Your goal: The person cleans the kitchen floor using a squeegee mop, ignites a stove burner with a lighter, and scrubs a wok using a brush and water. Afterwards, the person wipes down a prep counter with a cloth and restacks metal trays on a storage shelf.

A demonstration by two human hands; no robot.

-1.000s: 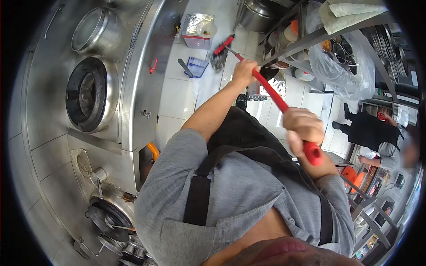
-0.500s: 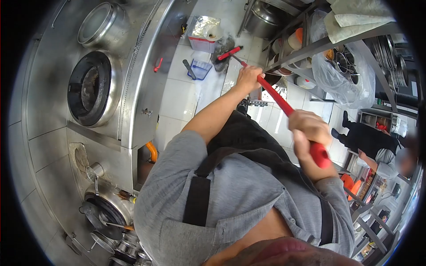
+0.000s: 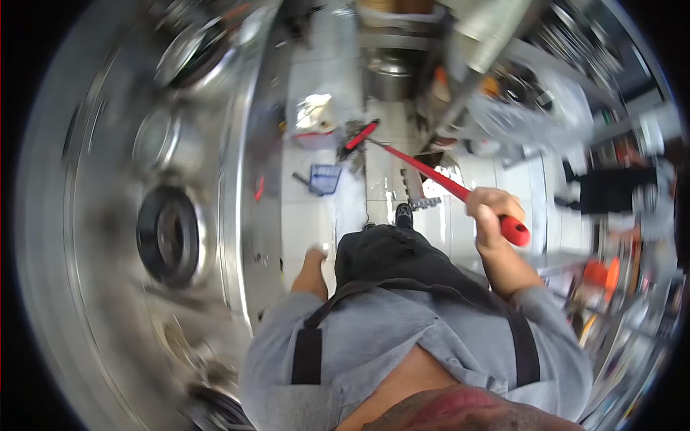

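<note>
My right hand is closed around the upper end of a long red-handled mop. The pole slants forward and left to a red head bar with dark grey strands under it, resting on the wet tiled floor. Low at my left side, my left hand is off the pole; its fingers are blurred. A blue and clear dustpan-like scoop with a dark handle lies left of the mop head. Beyond it stands a foil-topped box with a red band.
Along the left runs a steel cooking counter with a black wok ring. Shelving with a plastic-wrapped load stands on the right. A large metal pot is ahead. Another person in a dark apron is at the far right.
My left hand has let go of the pole and dropped to my left side. My right hand still grips the mop. The view has shifted, with motion blur at the edges.
</note>
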